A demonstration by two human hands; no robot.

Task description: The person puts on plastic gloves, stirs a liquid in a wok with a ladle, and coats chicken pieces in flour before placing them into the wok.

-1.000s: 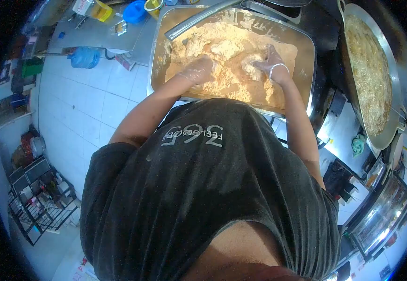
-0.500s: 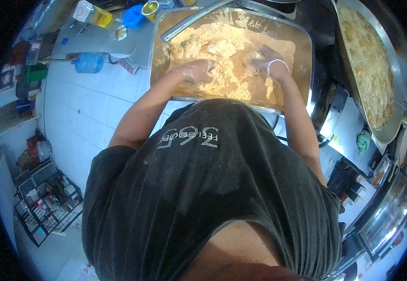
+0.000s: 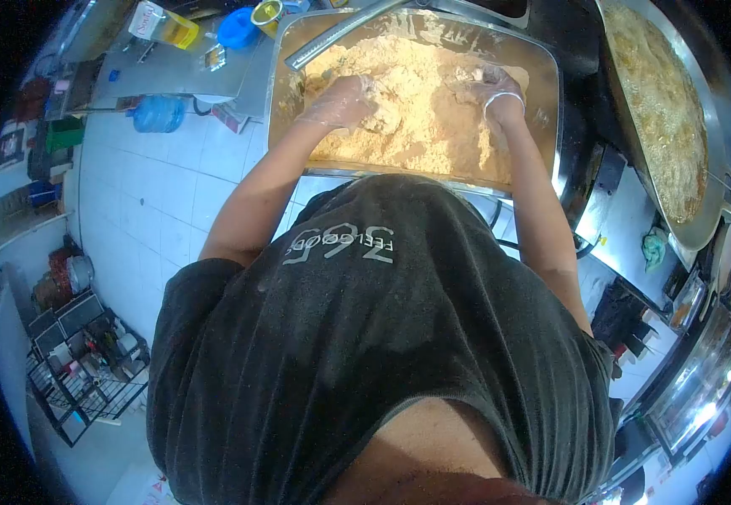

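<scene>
A large rectangular metal tray [image 3: 542,109] holds pale, crumbly flour [image 3: 433,63] with lumps in it. My left hand [image 3: 344,103], in a clear plastic glove, is in the tray's left half, its fingers curled round a flour-coated lump [image 3: 386,114]. What lies under the coating cannot be made out. On the right side my right hand [image 3: 503,87], gloved the same way, has its fingers bent round a smaller floury lump [image 3: 466,74]. Part of each lump is hidden by the fingers.
Right of the tray, a big pan [image 3: 715,168] holds bubbling oil [image 3: 660,109]. A metal handle [image 3: 332,44] crosses the tray's far left corner. On the left counter stand a bottle of yellow liquid [image 3: 176,29] and a blue container [image 3: 238,29]. A water jug [image 3: 159,114] is below.
Both hands have moved up toward the far side of the tray. The left hand has risen from the flour with a coated lump in its fingers. The blur on the hands has lessened.
</scene>
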